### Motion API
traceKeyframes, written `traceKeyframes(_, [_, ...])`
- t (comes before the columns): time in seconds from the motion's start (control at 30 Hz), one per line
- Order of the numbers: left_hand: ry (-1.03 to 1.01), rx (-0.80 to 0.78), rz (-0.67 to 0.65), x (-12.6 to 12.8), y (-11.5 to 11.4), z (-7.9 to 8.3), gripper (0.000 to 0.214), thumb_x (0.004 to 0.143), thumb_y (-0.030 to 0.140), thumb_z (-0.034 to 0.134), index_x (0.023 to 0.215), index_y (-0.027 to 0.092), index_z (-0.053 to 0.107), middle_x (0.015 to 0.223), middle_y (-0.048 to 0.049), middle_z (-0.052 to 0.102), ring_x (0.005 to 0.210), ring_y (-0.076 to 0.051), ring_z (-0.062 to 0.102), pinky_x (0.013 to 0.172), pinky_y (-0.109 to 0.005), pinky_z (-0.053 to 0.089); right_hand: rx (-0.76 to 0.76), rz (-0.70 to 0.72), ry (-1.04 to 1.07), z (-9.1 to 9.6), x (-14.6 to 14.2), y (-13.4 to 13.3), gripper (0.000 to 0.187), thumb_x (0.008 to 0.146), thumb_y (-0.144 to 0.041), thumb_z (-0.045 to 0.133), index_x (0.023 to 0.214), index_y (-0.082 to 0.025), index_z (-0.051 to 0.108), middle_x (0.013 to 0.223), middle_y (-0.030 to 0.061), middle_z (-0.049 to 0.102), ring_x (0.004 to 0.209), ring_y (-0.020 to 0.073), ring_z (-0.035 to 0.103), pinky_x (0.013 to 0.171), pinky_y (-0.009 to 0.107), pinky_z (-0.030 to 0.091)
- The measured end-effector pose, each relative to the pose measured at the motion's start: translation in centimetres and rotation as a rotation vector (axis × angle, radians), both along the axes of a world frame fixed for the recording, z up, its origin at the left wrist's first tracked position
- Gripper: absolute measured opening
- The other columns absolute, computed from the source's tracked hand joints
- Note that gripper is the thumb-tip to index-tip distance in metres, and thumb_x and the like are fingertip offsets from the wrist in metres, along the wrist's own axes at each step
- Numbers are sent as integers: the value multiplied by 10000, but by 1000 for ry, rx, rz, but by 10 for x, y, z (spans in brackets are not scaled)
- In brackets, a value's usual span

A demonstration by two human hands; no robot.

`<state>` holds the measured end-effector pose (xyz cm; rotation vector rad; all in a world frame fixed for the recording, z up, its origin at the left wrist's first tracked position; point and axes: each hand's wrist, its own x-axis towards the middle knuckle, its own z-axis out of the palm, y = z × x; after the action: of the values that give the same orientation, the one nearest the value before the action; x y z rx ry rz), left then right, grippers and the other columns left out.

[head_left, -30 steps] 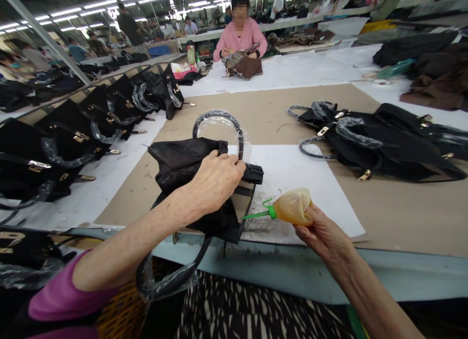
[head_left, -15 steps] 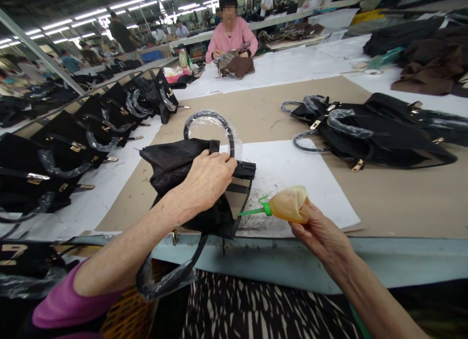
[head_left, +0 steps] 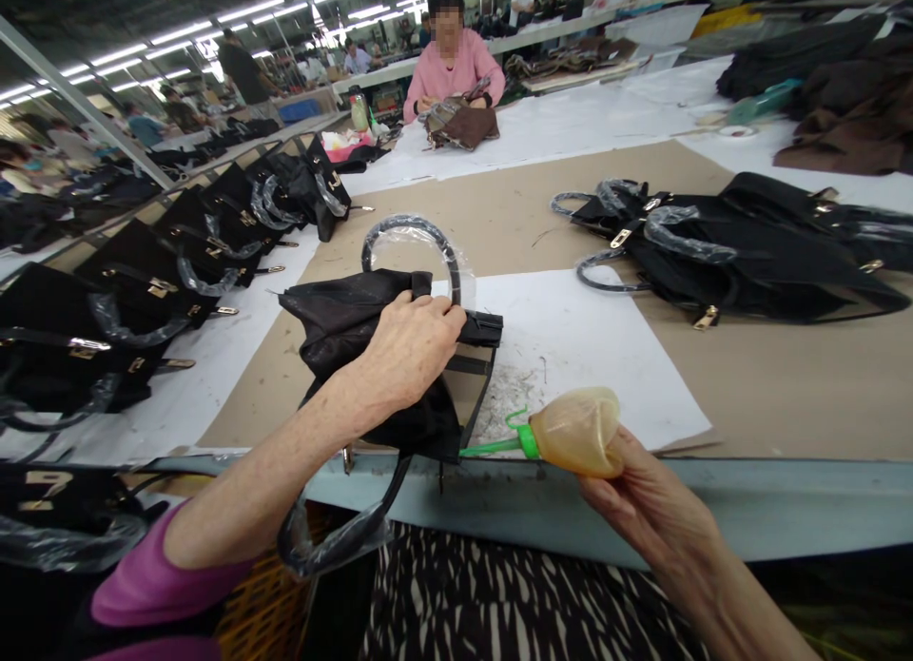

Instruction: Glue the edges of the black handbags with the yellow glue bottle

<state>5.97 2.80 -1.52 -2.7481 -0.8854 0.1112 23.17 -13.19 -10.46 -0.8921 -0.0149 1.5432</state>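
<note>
Pinning black bag [head_left: 342, 328] under curled L hand [head_left: 410, 349], R hand [head_left: 646, 514] gripping squeeze bottle [head_left: 576, 433] beside

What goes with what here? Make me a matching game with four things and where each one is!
Things:
1. squeeze bottle
2. nearest black bag
3. white paper
4. brown bag

Places:
A. far off, in front of a person in pink
B. held in the right hand
C. lying flat on the brown table
D. gripped by the left hand

Pairs: 1-B, 2-D, 3-C, 4-A.
</note>
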Motion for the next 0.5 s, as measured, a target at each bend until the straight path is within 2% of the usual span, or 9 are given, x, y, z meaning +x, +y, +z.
traceKeyframes(0.17, [-8,7,-3,0,1,0,63,801,206,529,845,165,550,851,-42,605,793,-223,577,705,-358,403,-98,-110,66,-5,3,4,427,480,-238,876,804,-133,617,713,31,623,309,10,360,245,89,311])
traceKeyframes(0.5, [-5,17,5,3,1,1,61,797,204,539,845,167,552,847,-38,607,793,-222,580,703,-354,403,-175,-149,244,-8,-3,1,511,421,-127,884,824,-134,570,649,7,607,329,21,384,268,91,317])
